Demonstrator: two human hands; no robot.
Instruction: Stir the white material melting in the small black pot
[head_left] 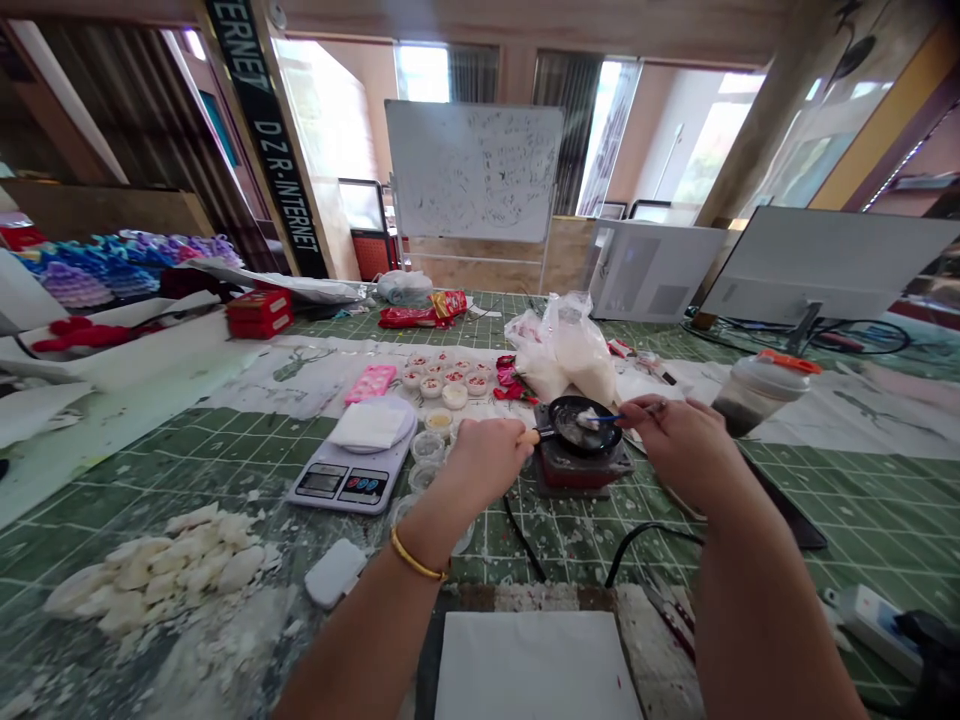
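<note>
My left hand (491, 455) is closed round the wooden handle of a small black pan (574, 437). The pan rests on a small dark red hot plate (581, 470). My right hand (679, 445) pinches a thin blue stick (609, 418), whose whitish tip is inside the pan. A white lump and some shiny clear material show in the pan. Left of the pan, small clear cups (427, 447) stand partly hidden behind my left hand. Behind them are several round cups with red and white bits (454, 378).
A kitchen scale (360, 455) and crumbled white chunks (172, 565) lie left. Plastic bags of white material (570, 355) stand behind the pan. A lidded jar (761, 390) and a power strip (877, 625) are right; white paper (536, 665) is in front, with black cables beyond.
</note>
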